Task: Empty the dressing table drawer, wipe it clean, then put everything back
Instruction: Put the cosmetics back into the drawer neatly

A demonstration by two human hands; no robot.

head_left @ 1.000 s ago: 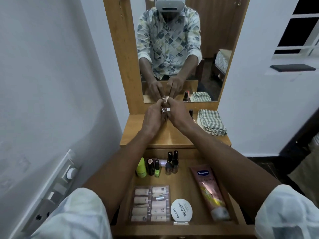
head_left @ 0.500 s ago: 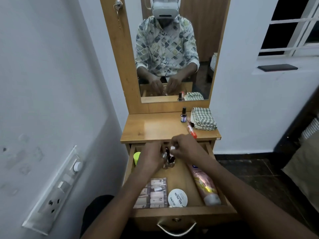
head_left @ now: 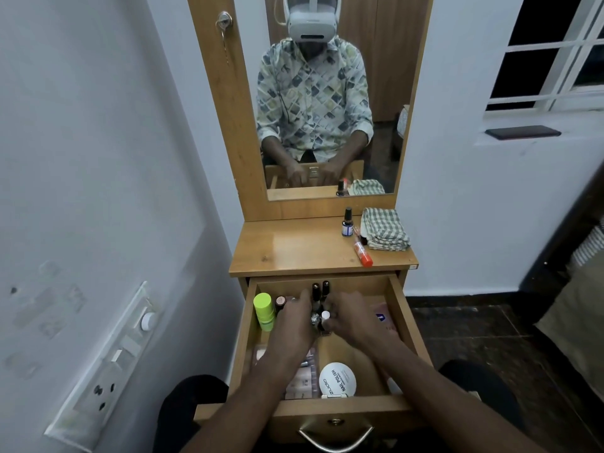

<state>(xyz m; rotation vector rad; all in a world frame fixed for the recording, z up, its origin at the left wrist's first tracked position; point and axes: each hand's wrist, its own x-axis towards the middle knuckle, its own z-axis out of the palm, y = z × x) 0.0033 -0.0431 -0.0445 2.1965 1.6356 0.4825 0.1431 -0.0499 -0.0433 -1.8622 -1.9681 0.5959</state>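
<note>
Your drawer [head_left: 343,409] is pulled open, a light wooden box with a metal handle [head_left: 335,436] on its front. Inside, at the back, stand a lime-green bottle [head_left: 264,310] and two dark nail polish bottles [head_left: 315,291]. Near the front lies a round white container [head_left: 337,379], with a pack of small tubes [head_left: 302,382] beside it, partly hidden under your left forearm. Your right wrist covers most of a pink tube [head_left: 380,317].

On the table top [head_left: 287,250] stand a small dark bottle [head_left: 347,222], an orange-capped tube [head_left: 362,253] and a folded checked cloth [head_left: 385,228].

Both of your hands are down in the middle of the drawer, close together. Your left hand [head_left: 294,322] curls its fingers around a silver-capped bottle [head_left: 315,318]. Your right hand [head_left: 356,318] pinches a white-capped bottle [head_left: 325,314] at its fingertips. The two bottles touch each other, just in front of the dark ones.
</note>
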